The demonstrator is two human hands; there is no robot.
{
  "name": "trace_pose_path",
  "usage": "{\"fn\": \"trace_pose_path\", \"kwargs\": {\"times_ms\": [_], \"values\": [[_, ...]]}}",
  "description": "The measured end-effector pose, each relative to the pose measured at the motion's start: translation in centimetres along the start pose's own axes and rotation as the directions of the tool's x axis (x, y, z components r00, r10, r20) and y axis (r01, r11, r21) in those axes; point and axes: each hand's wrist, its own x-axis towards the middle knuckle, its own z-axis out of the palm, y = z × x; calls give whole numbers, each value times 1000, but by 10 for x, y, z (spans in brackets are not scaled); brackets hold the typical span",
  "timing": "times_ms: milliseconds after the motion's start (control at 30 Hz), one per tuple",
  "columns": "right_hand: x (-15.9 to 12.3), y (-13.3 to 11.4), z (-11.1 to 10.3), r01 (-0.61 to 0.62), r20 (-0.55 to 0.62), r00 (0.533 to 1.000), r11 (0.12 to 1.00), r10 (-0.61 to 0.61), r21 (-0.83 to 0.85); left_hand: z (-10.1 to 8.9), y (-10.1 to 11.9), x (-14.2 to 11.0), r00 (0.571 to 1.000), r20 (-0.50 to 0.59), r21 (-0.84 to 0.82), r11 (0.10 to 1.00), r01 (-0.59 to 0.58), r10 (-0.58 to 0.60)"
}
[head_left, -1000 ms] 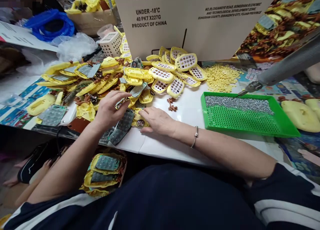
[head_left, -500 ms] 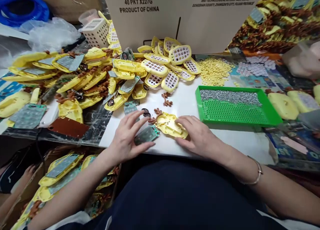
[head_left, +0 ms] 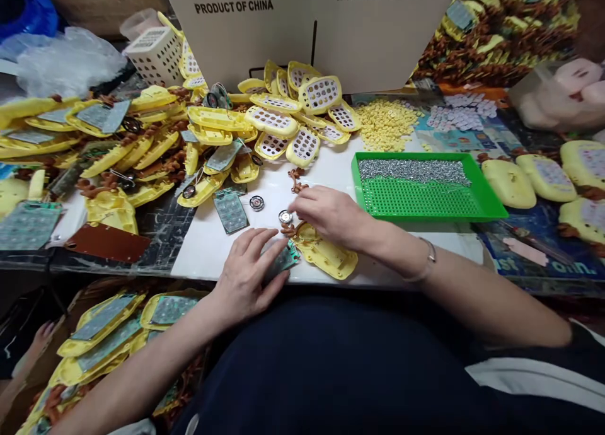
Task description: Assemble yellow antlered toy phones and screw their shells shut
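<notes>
A yellow plastic shell half (head_left: 331, 255) lies open side up at the white table's front edge, with a brown antler-shaped piece at its upper left end. My right hand (head_left: 333, 217) reaches over that end, fingertips pinched together; whatever is between them is hidden. Just left of the fingertips sits a small round speaker (head_left: 285, 217). My left hand (head_left: 250, 268) has fingers and thumb around a green circuit board (head_left: 282, 260), which it partly covers. Another round speaker (head_left: 256, 203) and a second circuit board (head_left: 230, 212) lie behind the left hand.
A green tray (head_left: 425, 217) of small metal screws stands to the right. Yellow shells with boards pile up at left; perforated yellow covers (head_left: 305, 146) lean by a carton (head_left: 293, 38). Yellow buttons (head_left: 385, 123) are heaped behind the tray. A box of shells (head_left: 101, 334) stands below left.
My right hand has moved from the shell's right side to its antler end, fingers closing. The shell has turned slightly. A speaker now shows beside it. The whole view has shifted.
</notes>
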Motion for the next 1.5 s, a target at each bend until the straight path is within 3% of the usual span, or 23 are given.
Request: {"fn": "trace_pose_path", "kwargs": {"times_ms": [133, 233, 333, 433, 500, 567, 633, 700, 767, 800, 933, 1067, 1167, 1333, 1433, 1500], "values": [[48, 4, -2, 68, 234, 970, 997, -72, 22, 0, 10, 7, 970, -100, 8, 975, -224, 223], [63, -4, -5, 106, 264, 955, 987, -135, 122, 0, 15, 16, 909, -33, -118, 902, -416, 415], [68, -22, -7, 223, 312, 909, 954, -278, 201, 0, 22, 24, 841, 57, -197, 832, -518, 537], [71, -43, -4, 384, 403, 800, 895, -444, 225, 3, 31, 29, 825, 119, -191, 828, -527, 553], [72, -55, -2, 419, 514, 730, 889, -451, 185, 8, 37, 32, 855, 170, -159, 870, -467, 490], [73, -59, -2, 394, 593, 701, 908, -395, 139, 14, 41, 34, 882, 203, -139, 904, -405, 426], [72, -55, -4, 320, 561, 761, 940, -327, 114, 17, 41, 35, 887, 206, -144, 910, -390, 413], [69, -41, -8, 212, 432, 869, 971, -240, 111, 18, 38, 35, 889, 171, -152, 903, -403, 426], [64, -21, -12, 40, 292, 954, 992, -73, 119, 16, 32, 33, 903, 98, -155, 903, -401, 418], [60, -10, -14, -55, 241, 970, 989, 20, 136, 15, 28, 31, 913, 64, -153, 908, -389, 402], [33, 23, -23, -337, 51, 941, 911, 335, 237, 7, 12, 23, 927, 47, -134, 922, -363, 372], [-6, 34, -26, -392, -138, 882, 864, 450, 316, -2, -4, 21, 906, 95, -128, 908, -399, 412], [-35, 34, -21, -366, -219, 874, 884, 434, 290, -8, -15, 23, 885, 123, -141, 891, -432, 449], [-61, 28, -6, -292, -254, 907, 937, 335, 190, -10, -26, 22, 885, 102, -210, 880, -427, 454], [-63, 20, -3, -286, -252, 922, 956, 295, 72, -10, -26, 22, 910, 55, -255, 887, -384, 410], [-59, 15, -3, -267, -234, 938, 963, 256, -19, -9, -25, 24, 947, 18, -272, 913, -303, 320]]}}
